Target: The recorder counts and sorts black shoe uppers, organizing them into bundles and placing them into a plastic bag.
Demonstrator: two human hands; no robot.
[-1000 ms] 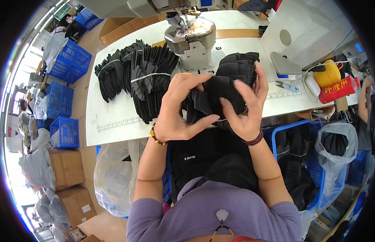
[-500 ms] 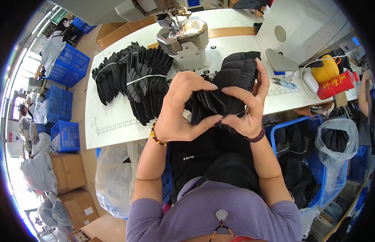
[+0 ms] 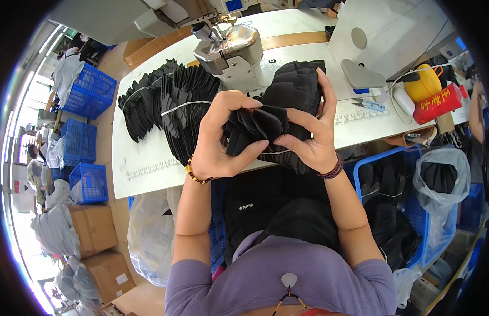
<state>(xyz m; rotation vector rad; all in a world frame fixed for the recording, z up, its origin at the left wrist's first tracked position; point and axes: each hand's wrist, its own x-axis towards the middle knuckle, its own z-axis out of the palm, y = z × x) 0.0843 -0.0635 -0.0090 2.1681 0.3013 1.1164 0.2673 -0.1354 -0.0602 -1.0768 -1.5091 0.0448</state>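
Note:
A bundle of black fabric pieces [image 3: 292, 89], stacked in overlapping layers with a pale band around it, is between my hands at the table's near edge. My left hand [image 3: 215, 142] grips its left part, thumb below and fingers curled over the top, with several layers fanned between them. On the other side my right hand [image 3: 315, 145] pinches layers with thumb and forefinger while its other fingers wrap the bundle's right side. Left of my hands lie more black fabric bundles [image 3: 184, 118], tied with whitish bands. The inner layers are partly hidden by my fingers.
Beyond my hands stands a sewing machine [image 3: 231, 50] on the white table [image 3: 144, 171]. Thread snips [image 3: 370, 104], a yellow object [image 3: 423, 84] and a red can-shaped object [image 3: 439, 104] lie at right. A blue basket [image 3: 356, 171] holds black pieces below right; a plastic bag [image 3: 152, 231] hangs below left.
Both hands and the bundle have shifted slightly left in the picture. The layers between my fingertips have fanned wider, and the band shows more clearly at the bundle's lower side.

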